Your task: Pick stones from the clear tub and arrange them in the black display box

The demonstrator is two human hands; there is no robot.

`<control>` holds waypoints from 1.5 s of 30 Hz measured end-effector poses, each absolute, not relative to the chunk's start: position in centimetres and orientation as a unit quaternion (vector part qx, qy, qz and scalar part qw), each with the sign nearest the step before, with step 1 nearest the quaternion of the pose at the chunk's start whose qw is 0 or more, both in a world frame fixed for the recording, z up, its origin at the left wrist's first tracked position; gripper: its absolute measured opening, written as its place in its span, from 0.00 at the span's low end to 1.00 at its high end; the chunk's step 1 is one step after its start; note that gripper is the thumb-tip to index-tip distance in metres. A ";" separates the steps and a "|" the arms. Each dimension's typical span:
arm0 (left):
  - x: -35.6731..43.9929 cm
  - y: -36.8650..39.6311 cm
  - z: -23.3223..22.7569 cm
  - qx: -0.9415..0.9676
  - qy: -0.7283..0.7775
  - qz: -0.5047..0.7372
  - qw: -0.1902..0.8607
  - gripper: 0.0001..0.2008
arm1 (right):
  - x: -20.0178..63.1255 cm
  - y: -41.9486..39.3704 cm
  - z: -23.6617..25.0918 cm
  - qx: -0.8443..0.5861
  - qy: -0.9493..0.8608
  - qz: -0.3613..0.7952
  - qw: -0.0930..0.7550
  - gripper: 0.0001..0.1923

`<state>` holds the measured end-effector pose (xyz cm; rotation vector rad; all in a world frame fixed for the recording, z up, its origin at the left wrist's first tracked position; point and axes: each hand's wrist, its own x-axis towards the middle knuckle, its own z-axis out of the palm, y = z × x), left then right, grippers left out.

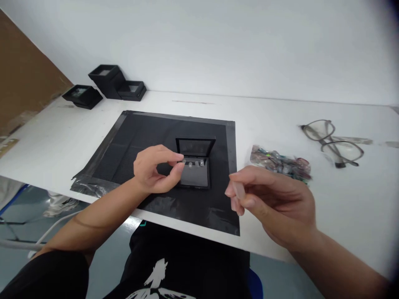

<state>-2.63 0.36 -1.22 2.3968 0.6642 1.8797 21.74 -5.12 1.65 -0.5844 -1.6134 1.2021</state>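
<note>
An open black case [193, 176] with a hinged, windowed lid lies on a black mat [149, 128]. Several small clear pieces [196, 164] stand in a row along its back part. My left hand [157, 170] is at the left side of the case, thumb and forefinger nearly pressed together. Whether a small piece sits between those fingertips is too small to tell. Right of the mat, my right hand [274, 199] pinches a small, flat, translucent whitish piece [239, 190] between thumb and fingers.
Past my right hand lie a clear bag of small colourful packets [280, 162] and a pair of glasses [332, 143]. Several black boxes [109, 83] are stacked at the back left against the white wall. The white table's front edge runs close to my lap.
</note>
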 end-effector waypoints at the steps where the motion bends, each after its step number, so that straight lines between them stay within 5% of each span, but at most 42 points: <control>1: -2.8 0.5 -1.3 0.761 0.228 0.607 0.012 0.16 | 21.8 -5.0 1.6 -0.248 -0.670 0.492 0.498 0.20; 5: -3.2 1.2 -1.5 0.725 0.330 0.604 0.011 0.19 | 21.6 -4.2 0.9 -0.344 -0.719 0.369 0.478 0.18; 9: -3.4 1.7 -2.1 0.720 0.439 0.533 0.073 0.22 | 20.9 -3.0 -0.3 -0.478 -0.729 0.319 0.372 0.10; 18: -3.3 1.9 -2.2 0.727 0.497 0.440 0.176 0.17 | 20.1 -0.5 -2.9 -0.511 -0.798 0.221 0.232 0.15; 33: -3.0 1.6 -1.9 0.738 0.490 0.429 0.176 0.12 | 19.6 -0.5 -2.4 -0.563 -0.758 0.256 0.207 0.18; 45: -2.9 1.7 -2.0 0.733 0.476 0.439 0.208 0.12 | 19.3 -0.9 -2.4 -0.555 -0.789 0.160 0.207 0.16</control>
